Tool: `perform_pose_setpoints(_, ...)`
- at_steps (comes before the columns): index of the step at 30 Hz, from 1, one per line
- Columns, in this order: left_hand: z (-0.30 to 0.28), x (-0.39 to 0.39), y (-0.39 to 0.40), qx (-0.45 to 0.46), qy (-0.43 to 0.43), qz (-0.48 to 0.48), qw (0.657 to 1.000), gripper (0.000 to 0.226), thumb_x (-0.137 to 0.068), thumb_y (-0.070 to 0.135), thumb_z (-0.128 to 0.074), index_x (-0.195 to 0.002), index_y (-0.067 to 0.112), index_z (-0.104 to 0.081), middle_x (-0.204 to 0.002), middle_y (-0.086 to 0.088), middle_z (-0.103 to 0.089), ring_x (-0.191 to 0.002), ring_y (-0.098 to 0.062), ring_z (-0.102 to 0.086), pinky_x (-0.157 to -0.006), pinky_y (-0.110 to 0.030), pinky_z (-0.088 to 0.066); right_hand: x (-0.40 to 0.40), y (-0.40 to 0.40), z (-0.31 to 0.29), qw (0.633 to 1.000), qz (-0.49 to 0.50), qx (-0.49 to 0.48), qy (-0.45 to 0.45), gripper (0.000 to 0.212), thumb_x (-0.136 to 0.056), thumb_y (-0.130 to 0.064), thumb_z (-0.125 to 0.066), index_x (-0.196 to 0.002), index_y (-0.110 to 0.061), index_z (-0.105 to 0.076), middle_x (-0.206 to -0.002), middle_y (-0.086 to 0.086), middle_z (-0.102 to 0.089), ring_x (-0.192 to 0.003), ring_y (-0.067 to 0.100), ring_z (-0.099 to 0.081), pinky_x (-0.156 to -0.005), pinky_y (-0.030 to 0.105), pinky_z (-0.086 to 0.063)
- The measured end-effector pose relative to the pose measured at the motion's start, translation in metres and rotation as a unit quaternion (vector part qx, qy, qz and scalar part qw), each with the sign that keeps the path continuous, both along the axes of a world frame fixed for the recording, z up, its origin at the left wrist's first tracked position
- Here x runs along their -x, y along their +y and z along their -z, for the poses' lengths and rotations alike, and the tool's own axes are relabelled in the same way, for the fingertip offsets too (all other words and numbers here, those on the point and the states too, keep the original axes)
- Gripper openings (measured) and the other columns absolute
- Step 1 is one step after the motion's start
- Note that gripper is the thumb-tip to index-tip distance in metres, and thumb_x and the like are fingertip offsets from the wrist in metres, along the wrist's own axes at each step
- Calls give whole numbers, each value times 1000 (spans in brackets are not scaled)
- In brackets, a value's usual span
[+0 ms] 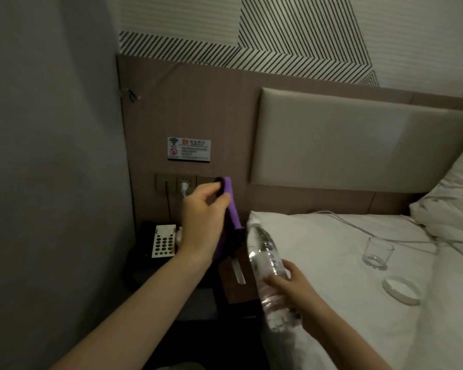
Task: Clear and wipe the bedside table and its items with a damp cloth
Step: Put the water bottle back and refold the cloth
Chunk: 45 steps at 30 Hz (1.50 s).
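My left hand [201, 222] pinches a purple cloth [231, 206] and holds it up in front of the wall sockets, above the bedside table [234, 284]. The cloth hangs down from my fingers. My right hand [300, 292] grips a clear plastic water bottle [267, 265] by its lower half, tilted with its white cap pointing up and left, over the gap between table and bed. A black telephone [163, 240] with a white keypad sits at the table's left. A pale flat strip [238, 271] lies on the dark wooden tabletop.
On the white bed sheet [332, 263] to the right stand a clear drinking glass [378, 253] and a round glass coaster or lid [401, 289]. A white cable [358, 225] runs over the bed. A plug sits in the wall socket [183, 186]. A grey wall closes off the left.
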<state>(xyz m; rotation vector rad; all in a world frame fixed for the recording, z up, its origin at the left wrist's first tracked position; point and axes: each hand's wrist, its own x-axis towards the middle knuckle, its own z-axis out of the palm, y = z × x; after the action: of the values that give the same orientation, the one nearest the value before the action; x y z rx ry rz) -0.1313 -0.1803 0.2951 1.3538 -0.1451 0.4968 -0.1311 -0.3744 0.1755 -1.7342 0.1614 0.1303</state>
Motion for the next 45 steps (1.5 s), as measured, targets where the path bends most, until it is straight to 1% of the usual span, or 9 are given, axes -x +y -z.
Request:
perform_pose_setpoints(6,13,2,0,-344,-2,40,938,11,-95,22,-55,-106,19,-54,-105,1,-66,-98,-16,-63,-90,-43,-50,13,87,-14,997,-20,-71,10,30,-84,-17,-70,-108,-6,-57,-98,17,-66,-74,21,-68,-55,23,-52)
perform_pose_setpoints(12,36,13,44,-177,-8,-100,979,31,-88,23,-65,-114,34,-50,-117,16,-53,-106,2,-53,-90,-26,-51,34,104,-16,992,-76,-41,-87,53,-81,-15,-76,-126,-21,-51,-103,-6,-69,-85,5,-70,-68,21,-56)
perform_pose_setpoints(15,35,18,46,17,169,72,983,66,-65,41,-80,-122,33,-49,-114,9,-62,-90,-8,-68,-65,-22,-56,40,114,-28,971,-59,90,-216,85,-70,-25,-77,-135,-52,-29,-122,-19,-58,-108,-1,-58,-94,25,-50)
perform_pose_setpoints(20,45,6,55,163,250,94,950,60,-53,35,-87,-106,21,-63,-90,-5,-75,-74,-23,-73,-56,-29,-56,42,119,-35,884,-54,320,-336,87,-58,-53,-52,-140,-50,-24,-110,-16,-63,-98,7,-64,-77,27,-55)
perform_pose_setpoints(29,51,-6,85,236,251,117,931,41,-67,26,-77,-104,10,-72,-100,-16,-71,-84,-33,-69,-73,-42,-57,30,121,-34,958,-192,69,-204,66,-57,-30,-79,-115,-47,-51,-100,-10,-70,-91,6,-69,-77,27,-59)
perform_pose_setpoints(34,69,9,56,213,262,18,941,38,-72,28,-79,-104,15,-63,-89,-4,-70,-75,-20,-68,-54,-28,-51,26,140,-33,782,-53,482,-391,98,-66,-48,-72,-150,-21,-29,-111,-5,-65,-93,14,-66,-65,16,-47)
perform_pose_setpoints(38,77,13,48,278,302,5,912,33,-70,30,-80,-95,20,-62,-95,-6,-66,-84,-25,-63,-63,-34,-49,21,141,-35,697,-17,543,-468,108,-45,-46,-86,-138,-6,-49,-97,0,-70,-74,13,-67,-53,20,-50)
perform_pose_setpoints(42,73,11,65,342,269,76,897,44,-68,24,-76,-107,5,-66,-92,-16,-72,-78,-32,-70,-73,-41,-55,13,121,-44,892,-211,283,-284,118,-55,-58,-82,-151,-34,-18,-137,-16,-47,-118,-1,-53,-94,21,-49)
perform_pose_setpoints(45,68,8,77,409,234,82,878,51,-55,23,-80,-102,11,-65,-82,-14,-74,-67,-33,-71,-67,-45,-58,12,109,-50,972,-231,9,-43,110,-46,-53,-87,-141,-31,-38,-120,-4,-61,-96,7,-69,-70,24,-56)
